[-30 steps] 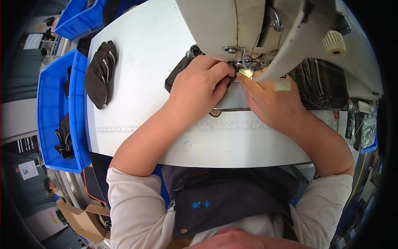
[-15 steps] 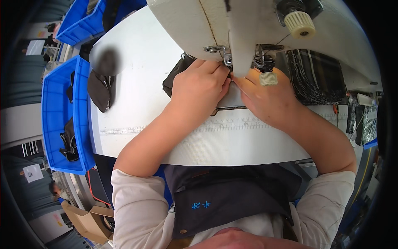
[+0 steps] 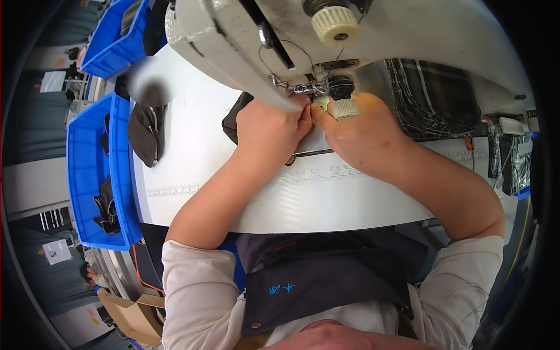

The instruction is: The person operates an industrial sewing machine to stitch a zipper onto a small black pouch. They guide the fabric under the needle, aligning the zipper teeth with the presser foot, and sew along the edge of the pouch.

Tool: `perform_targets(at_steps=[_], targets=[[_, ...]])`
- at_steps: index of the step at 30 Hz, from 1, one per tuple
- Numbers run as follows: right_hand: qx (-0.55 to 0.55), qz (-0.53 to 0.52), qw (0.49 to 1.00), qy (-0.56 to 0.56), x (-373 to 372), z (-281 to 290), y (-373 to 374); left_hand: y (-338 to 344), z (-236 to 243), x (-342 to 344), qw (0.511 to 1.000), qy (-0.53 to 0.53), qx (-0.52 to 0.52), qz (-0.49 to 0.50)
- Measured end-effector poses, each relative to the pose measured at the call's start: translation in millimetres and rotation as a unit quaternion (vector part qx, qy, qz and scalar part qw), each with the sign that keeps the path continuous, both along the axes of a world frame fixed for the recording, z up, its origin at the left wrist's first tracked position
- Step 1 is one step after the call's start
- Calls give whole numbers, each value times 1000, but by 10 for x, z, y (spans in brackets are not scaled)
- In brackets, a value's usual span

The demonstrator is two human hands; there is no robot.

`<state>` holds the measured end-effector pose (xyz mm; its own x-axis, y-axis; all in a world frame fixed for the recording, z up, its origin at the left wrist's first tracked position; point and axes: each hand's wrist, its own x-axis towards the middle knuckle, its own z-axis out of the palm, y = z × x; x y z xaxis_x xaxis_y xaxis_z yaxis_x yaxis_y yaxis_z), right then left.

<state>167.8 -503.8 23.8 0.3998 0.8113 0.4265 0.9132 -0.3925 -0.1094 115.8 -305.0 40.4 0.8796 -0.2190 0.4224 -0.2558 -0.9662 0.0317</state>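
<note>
My left hand point(image 3: 269, 129) lies on a dark fabric pouch point(image 3: 234, 116) below the sewing machine head point(image 3: 233, 46), its thumb and fingers pinched together near the needle area. My right hand point(image 3: 364, 131) is right beside it, fingers curled in and thumb tip almost meeting the left thumb. Both hands grip the work at its edge, though that edge is mostly hidden by the fingers and the machine. Part of the pouch sticks out to the left of my left hand. The cream knob point(image 3: 345, 109) on the machine overlaps my right fingers.
Another dark pouch with a zipper point(image 3: 144, 135) lies on the white table point(image 3: 198, 140) at the left. A blue bin point(image 3: 123, 192) with dark pieces stands beyond the left edge, a second blue bin point(image 3: 105, 58) behind it. Stacked dark pieces with loose white threads point(image 3: 434, 99) lie right.
The machine head now appears farther left and shows more of its side, as the view has shifted. Both hands keep their hold near the needle.
</note>
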Motion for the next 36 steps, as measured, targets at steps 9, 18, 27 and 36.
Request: perform_targets(at_steps=[9,18,27,36], targets=[[-5,-10,1000,26,-12,59,-17,87,79,-58,998,28,-39,-44],[-13,-35,999,10,8,106,21,168,154,-60,988,42,-85,-120],[-33,-40,998,-38,-24,118,-13,125,130,-120,992,50,-39,-111],[-26,-27,999,-37,-8,146,2,26,134,-143,995,61,-36,-75]])
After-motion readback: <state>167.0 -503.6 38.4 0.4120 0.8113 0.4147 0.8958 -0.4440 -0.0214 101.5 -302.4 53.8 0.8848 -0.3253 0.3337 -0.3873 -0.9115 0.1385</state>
